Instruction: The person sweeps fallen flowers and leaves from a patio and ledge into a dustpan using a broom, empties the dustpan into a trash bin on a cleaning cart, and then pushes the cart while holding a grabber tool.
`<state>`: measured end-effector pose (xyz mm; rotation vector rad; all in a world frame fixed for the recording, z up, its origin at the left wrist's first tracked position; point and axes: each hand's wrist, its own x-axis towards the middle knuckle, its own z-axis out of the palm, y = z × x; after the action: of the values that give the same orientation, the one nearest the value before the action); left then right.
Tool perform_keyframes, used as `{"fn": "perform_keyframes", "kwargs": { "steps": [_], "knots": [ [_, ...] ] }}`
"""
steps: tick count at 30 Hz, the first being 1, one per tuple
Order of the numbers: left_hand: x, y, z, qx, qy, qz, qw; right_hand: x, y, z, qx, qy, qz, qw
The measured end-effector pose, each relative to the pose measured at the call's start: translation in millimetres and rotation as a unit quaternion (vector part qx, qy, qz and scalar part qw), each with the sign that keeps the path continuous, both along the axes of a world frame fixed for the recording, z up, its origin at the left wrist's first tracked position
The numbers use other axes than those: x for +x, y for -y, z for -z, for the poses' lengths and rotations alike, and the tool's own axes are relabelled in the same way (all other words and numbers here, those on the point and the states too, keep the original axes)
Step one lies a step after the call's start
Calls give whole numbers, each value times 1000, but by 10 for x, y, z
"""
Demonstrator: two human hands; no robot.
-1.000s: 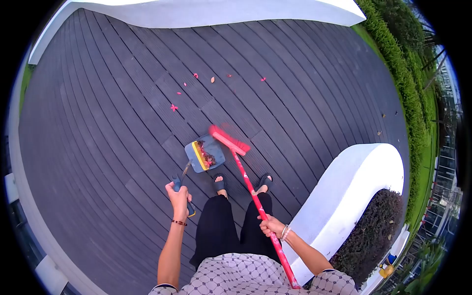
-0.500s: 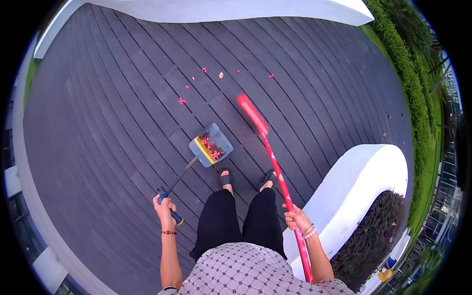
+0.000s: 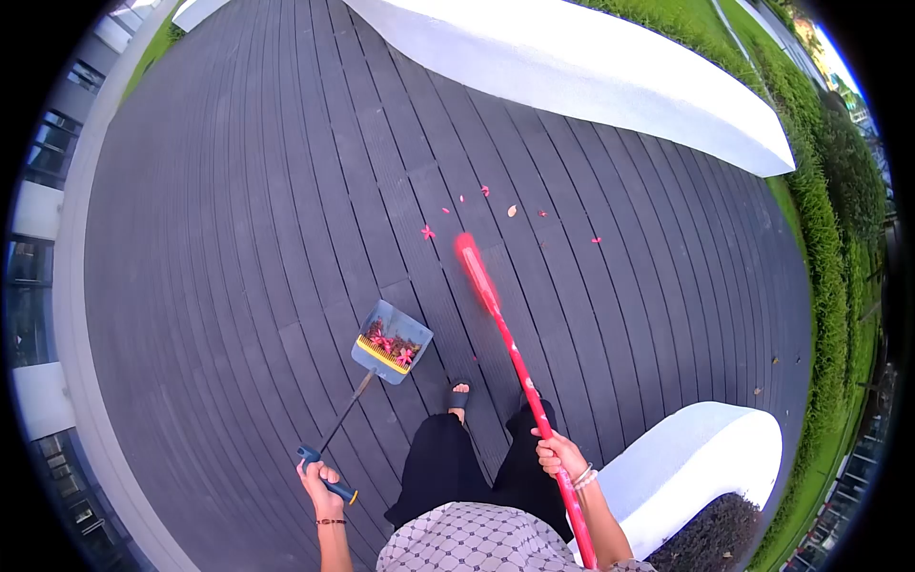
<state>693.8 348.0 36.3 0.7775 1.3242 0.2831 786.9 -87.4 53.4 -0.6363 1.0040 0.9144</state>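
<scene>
My left hand (image 3: 320, 482) is closed around the handle of a long-handled dustpan (image 3: 393, 340). Its grey-blue pan has a yellow comb along the rear, and pink flowers (image 3: 381, 340) with brown bits lie in it. My right hand (image 3: 560, 454) grips the red shaft of a broom (image 3: 522, 370). The broom's red head (image 3: 477, 272), slightly blurred, is to the right of and beyond the pan. Past it on the deck lie a pink flower (image 3: 428, 233), a tan leaf (image 3: 512, 211) and several small pink petals.
Dark plank decking (image 3: 238, 238) spreads around my feet. A white curved wall (image 3: 610, 71) crosses the far side, and another white curved planter (image 3: 691, 448) stands close on my right. Green hedge and grass (image 3: 827, 238) line the right edge. A building (image 3: 43, 267) borders the left.
My view has swung, so the deck, pan and petals appear lower and the far wall shows more. The broom head has come nearer the fallen flowers. Both hands keep their holds.
</scene>
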Motion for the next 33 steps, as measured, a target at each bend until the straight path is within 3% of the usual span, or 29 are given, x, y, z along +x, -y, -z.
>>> {"fn": "perform_keyframes", "kwargs": {
  "steps": [4, 7, 9, 12, 14, 17, 18, 21, 22, 24, 26, 29, 33],
  "knots": [
    [121, 205, 112, 35, -13, -3, 999, 1212, -182, 433, -162, 130, -333, 920],
    [481, 491, 10, 45, -42, -18, 998, 2358, -472, 855, -255, 253, -509, 782],
    [687, 747, -66, 64, -61, -36, 995, 2969, -691, 1278, -298, 322, -587, 680],
    [1078, 1159, -225, 75, -91, -85, 989, 3837, -932, 1495, -281, 323, -644, 634],
    [1207, 1278, -203, 74, -100, -91, 988, 4162, -958, 1827, -308, 481, -711, 410],
    [1804, 1275, -661, 71, -113, -93, 987, 4468, -445, 1483, -317, 354, -739, 477],
    [1958, 1221, -805, 73, -119, -79, 987, 4462, -86, 1270, -325, 383, -725, 472],
    [2540, 1166, -1147, 70, -134, -46, 987, 4615, 657, 204, -340, 258, -792, 436],
    [2766, 1106, -1271, 66, -140, -29, 988, 4639, 881, -31, -330, 244, -793, 450],
    [3024, 1157, -1438, 58, -130, -27, 989, 4667, 1362, -575, -314, 230, -769, 507],
    [3269, 1212, -1702, 46, -132, -13, 990, 4860, 1543, -1338, -290, 150, -727, 604],
    [3709, 1679, -1965, 70, -146, 19, 987, 4986, 2022, -1520, -277, 198, -710, 616],
    [3524, 1983, -1836, 65, -129, -8, 990, 5068, 1604, -921, -263, 300, -681, 613]
  ]
}}
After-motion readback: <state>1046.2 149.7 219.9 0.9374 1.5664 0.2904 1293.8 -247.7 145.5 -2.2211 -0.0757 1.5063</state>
